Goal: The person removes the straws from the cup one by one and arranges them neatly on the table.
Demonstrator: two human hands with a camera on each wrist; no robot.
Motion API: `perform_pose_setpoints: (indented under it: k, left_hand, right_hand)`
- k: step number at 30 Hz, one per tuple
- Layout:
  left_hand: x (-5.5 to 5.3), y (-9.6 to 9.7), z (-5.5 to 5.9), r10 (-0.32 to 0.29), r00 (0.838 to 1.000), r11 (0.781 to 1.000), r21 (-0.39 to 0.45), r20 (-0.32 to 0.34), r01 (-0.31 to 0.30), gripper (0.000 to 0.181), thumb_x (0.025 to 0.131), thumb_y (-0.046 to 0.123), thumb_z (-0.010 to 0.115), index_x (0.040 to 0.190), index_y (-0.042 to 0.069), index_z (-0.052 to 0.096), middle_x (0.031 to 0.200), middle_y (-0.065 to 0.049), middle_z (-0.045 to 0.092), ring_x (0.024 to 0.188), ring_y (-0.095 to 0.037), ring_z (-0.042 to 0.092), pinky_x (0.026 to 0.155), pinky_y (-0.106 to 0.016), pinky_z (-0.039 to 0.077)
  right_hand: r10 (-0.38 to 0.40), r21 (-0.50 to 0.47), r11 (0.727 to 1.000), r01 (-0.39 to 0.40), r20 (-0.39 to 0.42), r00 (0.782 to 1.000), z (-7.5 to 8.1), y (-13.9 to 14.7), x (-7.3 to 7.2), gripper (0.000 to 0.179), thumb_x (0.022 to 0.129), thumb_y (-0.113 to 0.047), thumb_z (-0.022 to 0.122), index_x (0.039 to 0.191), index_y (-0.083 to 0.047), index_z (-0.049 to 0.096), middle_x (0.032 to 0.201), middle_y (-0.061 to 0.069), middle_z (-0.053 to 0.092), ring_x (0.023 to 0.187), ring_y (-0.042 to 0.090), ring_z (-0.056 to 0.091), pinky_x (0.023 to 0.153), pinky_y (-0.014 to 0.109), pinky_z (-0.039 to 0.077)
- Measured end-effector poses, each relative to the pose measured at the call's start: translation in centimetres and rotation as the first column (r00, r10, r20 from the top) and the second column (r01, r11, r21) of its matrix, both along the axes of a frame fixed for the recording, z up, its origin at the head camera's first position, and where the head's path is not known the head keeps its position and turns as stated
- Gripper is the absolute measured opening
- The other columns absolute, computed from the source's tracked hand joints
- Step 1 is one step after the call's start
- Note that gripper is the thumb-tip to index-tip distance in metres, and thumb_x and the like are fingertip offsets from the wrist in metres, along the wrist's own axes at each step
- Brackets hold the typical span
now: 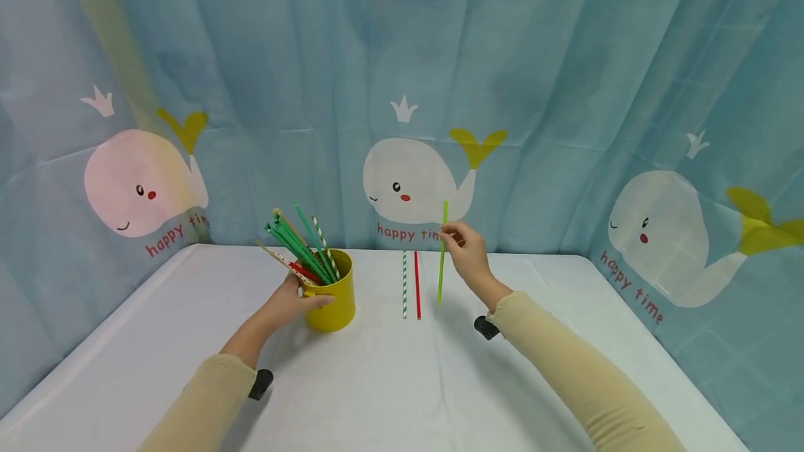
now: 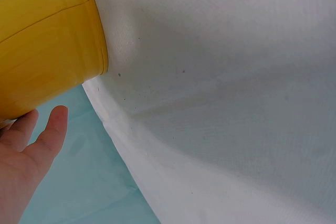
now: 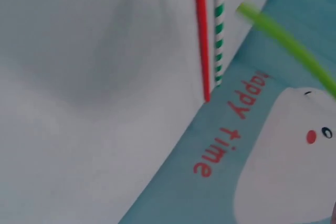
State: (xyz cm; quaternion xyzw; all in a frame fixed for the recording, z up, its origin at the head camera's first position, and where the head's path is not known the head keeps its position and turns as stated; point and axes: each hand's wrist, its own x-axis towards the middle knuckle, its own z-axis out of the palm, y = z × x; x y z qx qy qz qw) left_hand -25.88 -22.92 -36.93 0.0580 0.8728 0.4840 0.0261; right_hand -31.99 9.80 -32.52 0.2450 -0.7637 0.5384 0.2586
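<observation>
In the head view, my right hand [image 1: 467, 253] pinches a light green straw [image 1: 442, 274] near its upper part, held nearly upright. Its lower part also crosses the right wrist view as a blurred green straw [image 3: 289, 43]. To its left, a red straw [image 1: 417, 291] and a green-and-white striped straw [image 1: 405, 288] lie side by side on the table. My left hand [image 1: 285, 307] grips a yellow bucket [image 1: 339, 309] from its left side, thumb across the front. Most left fingers are hidden behind it. Several green, striped and patterned straws [image 1: 300, 250] lean inside the bucket.
A white cloth covers the table [image 1: 377, 382]. Behind it and along the sides hangs a blue curtain [image 1: 264, 89] with printed whales. Black objects, partly hidden, show at both wrists, one below the right cuff [image 1: 486, 327].
</observation>
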Motion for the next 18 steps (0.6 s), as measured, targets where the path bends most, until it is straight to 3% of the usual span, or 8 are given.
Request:
perform_pose_setpoints:
  k: [3,5,7,12,18]
  left_hand:
    - [0.1,0.1,0.0,0.003,1.0,1.0,0.0,-0.001,-0.003,0.097,0.088,0.04,0.072,0.15,-0.003,0.011,0.153,-0.028,0.017,0.14,-0.047,0.016,0.111,-0.065,0.014]
    - [0.2,0.1,0.0,0.004,1.0,1.0,0.001,-0.004,-0.004,0.097,0.088,0.039,0.072,0.15,-0.003,0.011,0.153,-0.028,0.018,0.14,-0.047,0.017,0.111,-0.065,0.014]
    - [0.2,0.1,0.0,0.004,1.0,1.0,0.003,-0.007,-0.004,0.096,0.088,0.039,0.072,0.149,-0.003,0.011,0.153,-0.028,0.018,0.14,-0.047,0.018,0.111,-0.065,0.014]
    - [0.2,0.1,0.0,0.01,1.0,1.0,-0.001,-0.003,-0.01,0.097,0.088,0.04,0.072,0.149,-0.004,0.011,0.153,-0.029,0.017,0.14,-0.048,0.017,0.111,-0.065,0.015]
    - [0.3,0.2,0.1,0.007,1.0,1.0,0.005,-0.001,-0.007,0.097,0.088,0.037,0.072,0.149,-0.005,0.01,0.153,-0.03,0.017,0.14,-0.048,0.016,0.111,-0.065,0.014]
  right_hand:
    - [-0.001,0.074,0.997,-0.001,0.032,0.999,0.7,0.5,0.8,0.02,0.09,0.009,0.061,0.11,0.011,0.062,0.097,0.027,0.063,0.081,0.034,0.059,0.066,0.022,0.046]
    - [0.024,0.096,0.995,-0.031,0.075,0.997,0.6,1.0,0.6,0.027,0.09,0.009,0.061,0.117,0.012,0.059,0.104,0.027,0.063,0.087,0.038,0.06,0.071,0.024,0.048]
    - [0.053,0.089,0.994,-0.065,0.139,0.989,0.0,1.7,-0.4,0.034,0.09,0.007,0.063,0.123,0.01,0.057,0.109,0.026,0.061,0.09,0.034,0.061,0.073,0.023,0.049]
    - [0.136,0.046,0.988,-0.15,0.229,0.964,-2.1,3.2,-3.6,0.041,0.092,0.002,0.064,0.132,0.006,0.055,0.113,0.028,0.06,0.085,0.011,0.063,0.073,0.02,0.053]
    - [0.13,0.057,0.987,-0.15,0.271,0.954,-2.8,4.0,-4.2,0.039,0.092,0.003,0.062,0.131,0.007,0.056,0.114,0.028,0.062,0.086,0.013,0.065,0.075,0.027,0.055]
